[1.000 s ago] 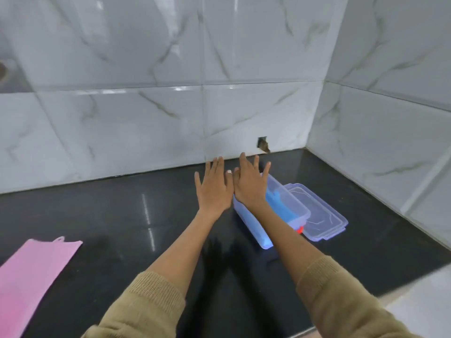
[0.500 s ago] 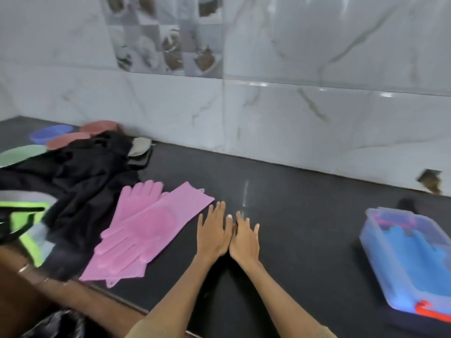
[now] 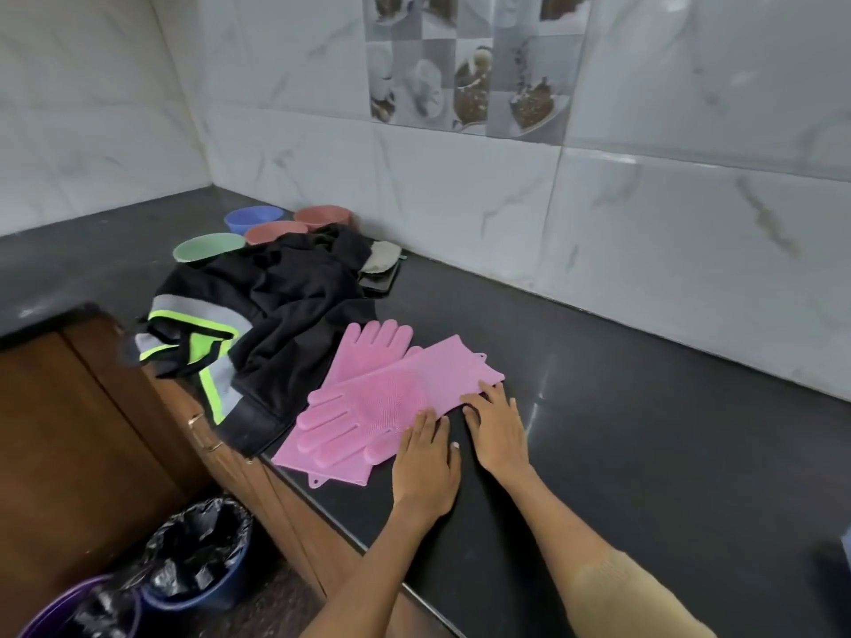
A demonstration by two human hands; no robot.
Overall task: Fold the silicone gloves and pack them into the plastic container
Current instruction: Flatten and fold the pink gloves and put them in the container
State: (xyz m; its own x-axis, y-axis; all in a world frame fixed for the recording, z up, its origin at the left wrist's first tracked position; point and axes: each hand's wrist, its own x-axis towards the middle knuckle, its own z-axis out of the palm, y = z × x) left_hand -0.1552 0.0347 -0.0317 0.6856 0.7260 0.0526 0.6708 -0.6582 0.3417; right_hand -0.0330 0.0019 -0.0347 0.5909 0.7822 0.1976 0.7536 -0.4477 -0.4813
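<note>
Walls: we see white marble-look tiles (image 3: pixel 460 186) meeting in a far left corner, with a panel of picture tiles (image 3: pixel 465 62) high up.
Desk: black polished stone (image 3: pixel 644 430), catching pale reflections.
Furniture: brown wooden cabinet doors (image 3: pixel 69 430) below, at near left.
Floor: dark and speckled (image 3: pixel 276 605).

Bright, even light; countertop (image 3: pixel 644 407) glare; edges bowed, slightly soft

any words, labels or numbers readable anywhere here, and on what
None can be read.
Pink gloves: bristle texture only, no lettering shows.
Picture tiles on the wall: food images, no words.
Black garment: green and grey stripes, no label in view.
</note>
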